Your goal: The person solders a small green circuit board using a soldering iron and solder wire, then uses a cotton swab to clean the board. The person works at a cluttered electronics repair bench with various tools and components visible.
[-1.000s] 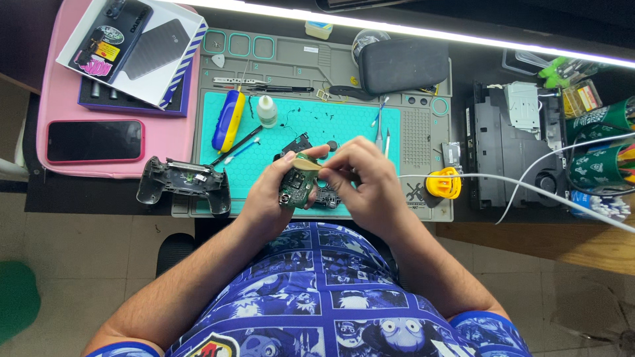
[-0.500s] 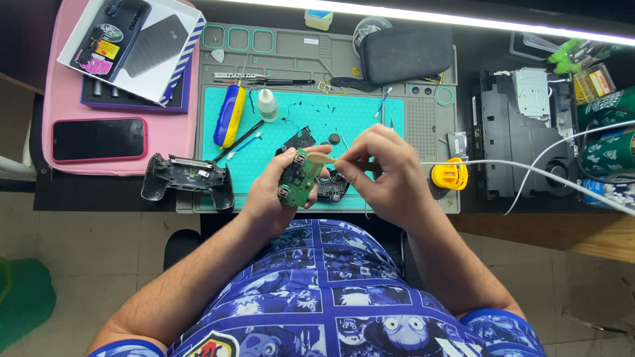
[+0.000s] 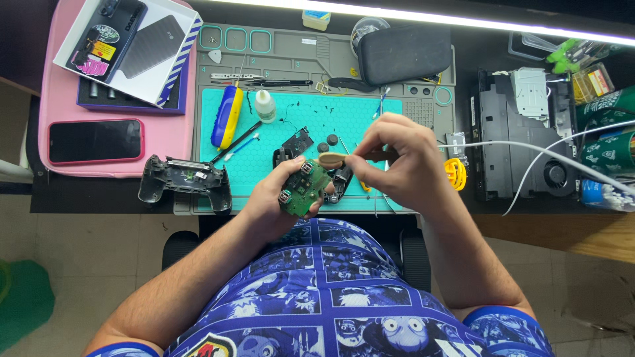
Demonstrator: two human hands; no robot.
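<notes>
Left hand clamped around green circuit board, right hand pinching tan strip above teal mat.

green circuit board: lower half hidden by left hand | parts: too small

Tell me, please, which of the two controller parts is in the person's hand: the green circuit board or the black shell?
The green circuit board, gripped in the left hand over the mat's near edge. The black shell lies untouched on the desk, further left.
</notes>
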